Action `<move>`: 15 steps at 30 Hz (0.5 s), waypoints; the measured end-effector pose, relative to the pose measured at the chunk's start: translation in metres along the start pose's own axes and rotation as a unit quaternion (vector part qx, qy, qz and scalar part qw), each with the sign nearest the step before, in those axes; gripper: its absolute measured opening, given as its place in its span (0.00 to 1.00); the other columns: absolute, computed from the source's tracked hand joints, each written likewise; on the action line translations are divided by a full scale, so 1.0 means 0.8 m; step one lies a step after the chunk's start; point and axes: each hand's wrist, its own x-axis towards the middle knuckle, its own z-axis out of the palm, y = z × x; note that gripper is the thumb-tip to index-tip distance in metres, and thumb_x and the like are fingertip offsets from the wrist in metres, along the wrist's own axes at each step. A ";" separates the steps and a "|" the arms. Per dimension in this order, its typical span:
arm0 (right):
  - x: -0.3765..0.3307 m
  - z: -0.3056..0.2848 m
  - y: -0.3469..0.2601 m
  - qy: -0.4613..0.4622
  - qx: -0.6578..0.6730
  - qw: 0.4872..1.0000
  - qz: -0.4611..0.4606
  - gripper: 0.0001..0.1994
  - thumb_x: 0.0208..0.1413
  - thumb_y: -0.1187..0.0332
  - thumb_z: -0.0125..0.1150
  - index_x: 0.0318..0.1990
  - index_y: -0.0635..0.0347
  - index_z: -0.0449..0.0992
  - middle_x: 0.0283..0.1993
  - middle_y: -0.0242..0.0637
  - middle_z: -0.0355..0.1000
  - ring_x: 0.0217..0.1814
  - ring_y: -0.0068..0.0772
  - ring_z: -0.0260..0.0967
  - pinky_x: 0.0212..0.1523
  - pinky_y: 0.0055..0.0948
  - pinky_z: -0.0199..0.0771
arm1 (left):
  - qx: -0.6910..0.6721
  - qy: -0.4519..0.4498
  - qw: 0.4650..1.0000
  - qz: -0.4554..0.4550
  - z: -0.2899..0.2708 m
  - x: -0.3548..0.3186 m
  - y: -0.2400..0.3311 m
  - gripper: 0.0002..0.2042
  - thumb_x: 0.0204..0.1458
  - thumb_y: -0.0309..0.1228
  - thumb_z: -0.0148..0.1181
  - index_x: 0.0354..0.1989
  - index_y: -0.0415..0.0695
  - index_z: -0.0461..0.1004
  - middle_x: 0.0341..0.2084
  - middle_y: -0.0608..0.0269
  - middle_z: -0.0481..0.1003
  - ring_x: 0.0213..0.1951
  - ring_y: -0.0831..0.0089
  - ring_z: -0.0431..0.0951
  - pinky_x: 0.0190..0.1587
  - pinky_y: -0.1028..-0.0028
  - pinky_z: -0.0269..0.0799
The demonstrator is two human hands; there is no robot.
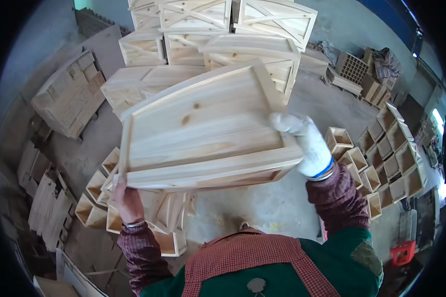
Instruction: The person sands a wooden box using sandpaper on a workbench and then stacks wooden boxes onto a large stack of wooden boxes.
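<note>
A pale wooden box (208, 119) with framed panels is held up in front of me, tilted, one broad side facing upward. At its lower left corner my bare left hand (129, 202) grips the edge; part of the fingers is hidden behind the wood. On the right end my right hand (305, 141), in a white glove with a blue cuff, is closed round the frame edge. Just beyond the held box stands a stack of similar wooden boxes (252, 54), several with crossed slats on their sides.
Open wooden boxes (91, 210) lie at the lower left, and more are stacked on the right (396, 143). A large pile of boards (69, 94) stands at the far left. A red plastic stool (403, 253) is at the lower right. Slatted wood pieces (352, 69) lie by the back wall.
</note>
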 end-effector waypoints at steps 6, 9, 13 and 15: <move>0.050 0.079 -0.022 -0.067 0.173 0.980 0.066 0.18 0.52 0.68 0.62 0.47 0.71 0.72 0.39 0.34 0.74 0.39 0.21 0.70 0.40 0.22 0.71 | 0.028 0.075 0.992 0.094 -0.013 0.007 0.019 0.25 0.59 0.46 0.48 0.58 0.40 0.64 0.54 0.60 0.68 0.58 0.69 0.66 0.62 0.67 0.56; 0.096 0.097 -0.007 -0.141 0.217 0.963 0.076 0.18 0.51 0.71 0.62 0.48 0.71 0.72 0.36 0.34 0.74 0.38 0.21 0.70 0.36 0.20 0.69 | 0.062 0.204 0.969 0.123 0.021 -0.008 -0.001 0.28 0.60 0.50 0.46 0.62 0.43 0.59 0.58 0.60 0.63 0.59 0.69 0.63 0.62 0.64 0.55; 0.164 0.116 0.010 -0.174 0.202 0.962 0.052 0.15 0.51 0.71 0.62 0.45 0.70 0.74 0.34 0.32 0.74 0.36 0.22 0.70 0.35 0.22 0.69 | 0.100 0.307 0.944 0.073 0.052 0.005 -0.004 0.28 0.60 0.50 0.46 0.63 0.45 0.56 0.61 0.60 0.59 0.60 0.68 0.61 0.62 0.62 0.55; 0.201 0.125 0.013 -0.222 0.173 0.959 -0.024 0.14 0.51 0.70 0.62 0.43 0.69 0.75 0.34 0.31 0.74 0.35 0.22 0.70 0.35 0.23 0.69 | 0.136 0.265 0.949 0.099 0.034 0.044 0.008 0.28 0.60 0.50 0.47 0.63 0.45 0.57 0.60 0.61 0.60 0.59 0.68 0.62 0.61 0.63 0.57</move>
